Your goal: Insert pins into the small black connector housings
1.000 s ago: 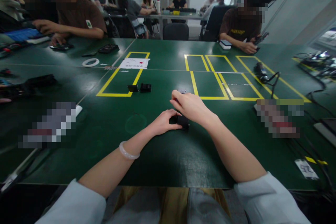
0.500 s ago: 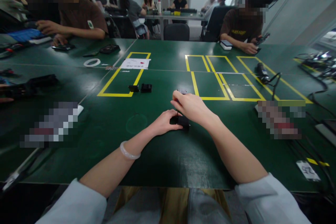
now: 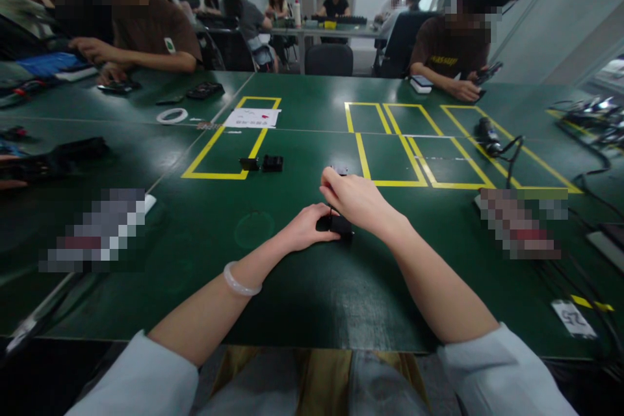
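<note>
On the green table [image 3: 302, 299], my left hand [image 3: 308, 227] grips a small black blocky part [image 3: 342, 226] between thumb and fingers. A small bright spot shows at the part's right end. Just above it, my right hand [image 3: 358, 198] is closed with its fingers curled. A thin dark rod [image 3: 331, 210] runs from beneath those fingers toward the black part; its upper end is hidden in the hand. Behind my right knuckles a small greyish piece [image 3: 339, 169] shows in part. Farther left lie two more black pieces, one thin [image 3: 249, 164] and one blocky [image 3: 273, 163].
Yellow tape rectangles [image 3: 394, 182] mark the table. Across it lie a printed sheet [image 3: 253, 118], a white tape roll [image 3: 172, 116] and a black cylindrical device [image 3: 487, 135] with a cable. Blurred-out devices flank both my arms. Two co-workers sit opposite, handling small objects.
</note>
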`<move>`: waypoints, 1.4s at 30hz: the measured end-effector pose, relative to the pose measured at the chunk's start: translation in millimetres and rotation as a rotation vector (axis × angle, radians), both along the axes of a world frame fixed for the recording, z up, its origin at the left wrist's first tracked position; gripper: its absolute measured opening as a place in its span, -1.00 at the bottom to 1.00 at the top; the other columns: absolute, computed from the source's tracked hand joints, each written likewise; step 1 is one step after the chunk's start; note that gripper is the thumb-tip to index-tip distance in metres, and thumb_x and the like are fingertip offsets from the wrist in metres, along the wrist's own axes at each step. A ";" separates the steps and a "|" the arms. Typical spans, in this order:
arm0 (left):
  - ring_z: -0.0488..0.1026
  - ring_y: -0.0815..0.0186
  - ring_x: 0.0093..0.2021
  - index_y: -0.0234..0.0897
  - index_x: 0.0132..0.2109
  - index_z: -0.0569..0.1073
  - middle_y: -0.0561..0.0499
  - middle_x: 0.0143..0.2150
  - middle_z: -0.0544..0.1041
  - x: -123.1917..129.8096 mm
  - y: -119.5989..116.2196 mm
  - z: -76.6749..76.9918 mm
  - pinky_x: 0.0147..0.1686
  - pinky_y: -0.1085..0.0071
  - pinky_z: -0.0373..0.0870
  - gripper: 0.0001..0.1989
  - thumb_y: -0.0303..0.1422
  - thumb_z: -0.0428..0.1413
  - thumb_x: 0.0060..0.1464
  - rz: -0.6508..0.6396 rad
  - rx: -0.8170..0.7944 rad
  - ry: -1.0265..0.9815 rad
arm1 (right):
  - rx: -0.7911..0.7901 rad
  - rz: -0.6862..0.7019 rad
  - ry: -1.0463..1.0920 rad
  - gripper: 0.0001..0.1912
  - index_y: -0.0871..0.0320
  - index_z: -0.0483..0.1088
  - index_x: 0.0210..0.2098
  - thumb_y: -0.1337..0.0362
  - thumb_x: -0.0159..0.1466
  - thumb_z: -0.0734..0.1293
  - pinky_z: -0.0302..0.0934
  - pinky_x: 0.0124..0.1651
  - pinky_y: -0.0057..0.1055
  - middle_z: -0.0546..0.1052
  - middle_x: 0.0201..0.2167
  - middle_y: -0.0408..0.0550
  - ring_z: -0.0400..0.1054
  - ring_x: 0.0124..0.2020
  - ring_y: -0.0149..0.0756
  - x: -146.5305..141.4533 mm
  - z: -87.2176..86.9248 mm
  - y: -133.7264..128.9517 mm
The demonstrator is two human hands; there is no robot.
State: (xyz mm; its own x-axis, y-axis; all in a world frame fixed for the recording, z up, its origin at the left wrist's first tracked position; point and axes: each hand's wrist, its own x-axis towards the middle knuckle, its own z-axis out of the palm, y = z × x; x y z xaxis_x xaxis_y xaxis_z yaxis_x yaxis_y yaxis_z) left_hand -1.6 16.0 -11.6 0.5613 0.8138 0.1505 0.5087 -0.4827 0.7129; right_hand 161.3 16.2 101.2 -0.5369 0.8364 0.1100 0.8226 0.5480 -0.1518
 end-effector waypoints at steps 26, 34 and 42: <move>0.45 0.02 0.08 -0.25 -0.02 0.50 -0.09 0.03 0.55 0.4 0.4 -2.0 0.10 0.13 0.33 -0.60 -0.18 0.29 0.03 0.005 -0.011 -0.007 | 0.035 0.013 0.007 -0.76 0.10 0.32 -0.07 0.16 0.44 0.10 -0.09 -0.40 -0.40 0.59 -0.27 -0.07 0.42 -0.33 -0.29 -0.2 -1.3 0.6; 0.45 0.01 0.09 -0.24 -0.02 0.51 -0.08 0.03 0.55 0.0 0.2 -1.6 0.11 0.15 0.32 -0.61 -0.19 0.30 0.02 0.002 0.007 -0.032 | 0.053 0.000 0.008 -0.76 0.11 0.30 -0.09 0.17 0.44 0.08 -0.09 -0.41 -0.39 0.59 -0.25 -0.07 0.44 -0.31 -0.28 -0.4 0.1 -2.1; 0.47 0.02 0.06 -0.25 -0.02 0.50 -0.10 0.03 0.55 0.1 -0.1 -0.5 0.08 0.15 0.34 -0.61 -0.19 0.29 0.03 0.005 -0.014 -0.003 | 0.037 -0.020 -0.031 -0.75 0.12 0.29 -0.03 0.22 0.43 0.07 -0.05 -0.40 -0.39 0.59 -0.26 -0.04 0.45 -0.31 -0.25 -0.7 0.0 -1.4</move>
State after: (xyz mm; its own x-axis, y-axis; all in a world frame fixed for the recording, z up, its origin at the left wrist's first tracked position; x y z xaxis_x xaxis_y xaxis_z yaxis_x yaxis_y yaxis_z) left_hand -1.5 15.9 -12.1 0.5566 0.8188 0.1407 0.5087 -0.4698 0.7214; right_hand 160.7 14.8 101.2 -0.5237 0.8428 0.1246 0.8375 0.5361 -0.1057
